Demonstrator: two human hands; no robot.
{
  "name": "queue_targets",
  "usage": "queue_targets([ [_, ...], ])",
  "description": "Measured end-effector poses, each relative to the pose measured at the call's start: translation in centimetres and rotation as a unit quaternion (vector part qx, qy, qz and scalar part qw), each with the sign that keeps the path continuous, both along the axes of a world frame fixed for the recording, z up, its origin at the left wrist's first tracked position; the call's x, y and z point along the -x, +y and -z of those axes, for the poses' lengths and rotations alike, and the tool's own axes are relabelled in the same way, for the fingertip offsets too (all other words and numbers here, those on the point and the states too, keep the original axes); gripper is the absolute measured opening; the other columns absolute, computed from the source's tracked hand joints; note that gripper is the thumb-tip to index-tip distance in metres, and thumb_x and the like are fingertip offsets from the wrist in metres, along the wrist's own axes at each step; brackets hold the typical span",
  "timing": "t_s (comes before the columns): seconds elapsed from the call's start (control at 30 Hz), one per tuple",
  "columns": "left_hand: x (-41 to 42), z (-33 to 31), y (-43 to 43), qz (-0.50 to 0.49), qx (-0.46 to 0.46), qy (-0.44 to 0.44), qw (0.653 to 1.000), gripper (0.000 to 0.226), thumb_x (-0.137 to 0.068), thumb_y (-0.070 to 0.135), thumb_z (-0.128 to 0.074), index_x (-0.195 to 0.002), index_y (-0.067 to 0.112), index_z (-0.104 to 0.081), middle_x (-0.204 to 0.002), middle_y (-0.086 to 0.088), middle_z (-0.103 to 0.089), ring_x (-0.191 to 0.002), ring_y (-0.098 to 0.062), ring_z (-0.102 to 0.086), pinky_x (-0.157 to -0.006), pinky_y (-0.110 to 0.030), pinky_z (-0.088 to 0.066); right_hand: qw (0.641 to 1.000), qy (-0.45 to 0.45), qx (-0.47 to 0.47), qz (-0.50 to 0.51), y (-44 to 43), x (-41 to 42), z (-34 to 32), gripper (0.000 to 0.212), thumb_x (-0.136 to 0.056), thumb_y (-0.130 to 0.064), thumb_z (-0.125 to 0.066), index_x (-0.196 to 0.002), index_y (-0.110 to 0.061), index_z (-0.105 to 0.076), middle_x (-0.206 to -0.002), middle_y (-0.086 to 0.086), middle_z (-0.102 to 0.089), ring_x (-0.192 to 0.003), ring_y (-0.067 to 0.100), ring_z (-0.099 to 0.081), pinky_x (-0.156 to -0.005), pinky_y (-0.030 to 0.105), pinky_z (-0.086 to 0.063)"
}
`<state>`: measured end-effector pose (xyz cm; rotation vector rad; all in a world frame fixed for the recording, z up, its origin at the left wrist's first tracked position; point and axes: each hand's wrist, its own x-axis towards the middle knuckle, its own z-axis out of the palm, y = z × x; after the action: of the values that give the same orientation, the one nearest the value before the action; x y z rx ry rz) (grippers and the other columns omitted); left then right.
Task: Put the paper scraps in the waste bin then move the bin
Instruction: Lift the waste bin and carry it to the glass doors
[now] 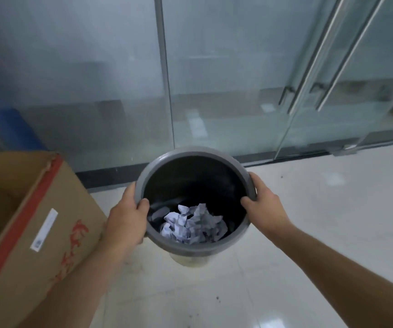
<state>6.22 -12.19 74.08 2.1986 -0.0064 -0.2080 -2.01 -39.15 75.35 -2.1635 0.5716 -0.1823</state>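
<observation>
A round grey waste bin (192, 153) with a black inside sits in the middle of the view, above the pale tiled floor. Crumpled white paper scraps (194, 223) lie at its bottom. My left hand (126, 217) grips the bin's left rim, thumb inside and fingers outside. On the opposite side my right hand (261, 201) holds the right rim the same way. I cannot tell whether the bin rests on the floor or is lifted.
An open brown cardboard box (25, 221) with red tape and red print stands close at the left, almost touching my left forearm. A frosted glass wall (96, 79) and glass doors with metal handles (309, 91) run behind the bin. Tiled floor (321, 197) extends to the right.
</observation>
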Motion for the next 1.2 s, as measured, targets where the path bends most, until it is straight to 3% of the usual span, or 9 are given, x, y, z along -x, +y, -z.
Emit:
queue_targets([
  [0.1,-0.8,-12.5,-0.4,-0.009,0.004,-0.048,0.999,0.034,-0.097,0.028,-0.043,-0.129,0.042,-0.043,-0.076,-0.01,-0.067,-0.048,-0.026,-0.062,-0.032,-0.024,-0.044,0.999,-0.043,0.027,0.002,-0.2,-1.0,-12.5,0.062,-0.077,-0.014,-0.051,-0.132,-0.039,-0.039,-0.1,0.001,-0.064,-0.089,0.026,-0.06,-0.081,0.036,-0.051],
  [0.2,-0.5,-22.0,-0.5,-0.01,0.017,-0.092,0.996,0.031,-0.099,0.028,-0.043,-0.128,0.039,-0.043,-0.079,-0.008,-0.067,-0.05,-0.022,-0.066,-0.033,-0.023,-0.047,0.996,-0.08,0.039,-0.004,-0.3,-1.4,-21.8,0.06,-0.078,-0.016,-0.052,-0.133,-0.038,-0.039,-0.105,0.005,-0.066,-0.091,0.028,-0.063,-0.084,0.045,-0.055],
  [0.37,1.4,-30.8,0.1,-0.003,0.035,-0.15,0.988,0.022,-0.1,0.027,-0.042,-0.119,0.033,-0.051,-0.08,-0.007,-0.066,-0.056,-0.021,-0.066,-0.035,-0.02,-0.046,0.989,-0.132,0.07,0.007,0.3,-0.6,-29.4,0.06,-0.079,-0.015,-0.054,-0.136,-0.031,-0.04,-0.112,0.009,-0.066,-0.092,0.03,-0.06,-0.083,0.038,-0.052],
  [0.5,2.7,-33.1,1.0,0.003,0.026,-0.153,0.988,0.023,-0.101,0.027,-0.042,-0.122,0.029,-0.049,-0.084,-0.01,-0.067,-0.055,-0.02,-0.065,-0.035,-0.019,-0.045,0.989,-0.141,0.052,0.001,1.3,0.6,-31.0,0.056,-0.079,-0.015,-0.052,-0.131,-0.032,-0.043,-0.095,0.001,-0.063,-0.072,0.019,-0.062,-0.064,0.034,-0.055],
  [0.6,3.4,-33.7,1.6,0.006,0.027,-0.148,0.989,0.023,-0.101,0.027,-0.042,-0.123,0.028,-0.049,-0.083,-0.012,-0.068,-0.051,-0.019,-0.062,-0.036,-0.02,-0.045,0.989,-0.138,0.046,-0.001,1.7,1.3,-31.6,0.054,-0.08,-0.015,-0.053,-0.13,-0.031,-0.044,-0.084,-0.004,-0.06,-0.065,0.016,-0.061,-0.05,0.028,-0.048],
  [0.73,3.9,-33.9,1.1,0.029,0.043,-0.142,0.988,0.022,-0.101,0.027,-0.043,-0.121,0.026,-0.05,-0.081,-0.013,-0.068,-0.045,-0.016,-0.058,-0.037,-0.019,-0.045,0.991,-0.126,0.034,0.013,1.2,2.6,-32.4,0.058,-0.081,-0.014,-0.053,-0.136,-0.03,-0.041,-0.091,0.001,-0.063,-0.061,0.017,-0.062,-0.042,0.023,-0.043],
  [0.83,3.4,-34.3,-1.0,0.058,0.052,-0.146,0.986,0.024,-0.1,0.029,-0.043,-0.124,0.027,-0.049,-0.081,-0.012,-0.068,-0.047,-0.016,-0.06,-0.038,-0.02,-0.045,0.99,-0.129,0.041,0.044,-0.3,4.3,-33.1,0.055,-0.082,-0.012,-0.054,-0.134,-0.029,-0.043,-0.082,-0.005,-0.062,-0.054,0.015,-0.061,-0.035,0.017,-0.041],
  [1.07,4.1,-35.0,-11.8,0.168,0.089,-0.134,0.973,0.034,-0.098,0.029,-0.043,-0.132,0.027,-0.046,-0.081,-0.01,-0.067,-0.047,-0.021,-0.066,-0.035,-0.022,-0.047,0.973,-0.122,0.051,0.19,-7.1,12.4,-34.8,0.055,-0.077,-0.012,-0.053,-0.125,-0.037,-0.047,-0.077,-0.002,-0.063,-0.048,0.013,-0.055,-0.032,0.017,-0.035],
  [1.2,6.3,-35.0,-18.3,0.232,0.098,-0.122,0.96,0.035,-0.095,0.027,-0.045,-0.13,0.024,-0.05,-0.098,-0.014,-0.069,-0.061,-0.024,-0.067,-0.033,-0.022,-0.044,0.958,-0.123,0.076,0.247,-10.4,18.0,-35.7,0.049,-0.074,-0.011,-0.053,-0.111,-0.043,-0.05,-0.07,-0.007,-0.063,-0.049,0.009,-0.052,-0.035,0.018,-0.034],
])
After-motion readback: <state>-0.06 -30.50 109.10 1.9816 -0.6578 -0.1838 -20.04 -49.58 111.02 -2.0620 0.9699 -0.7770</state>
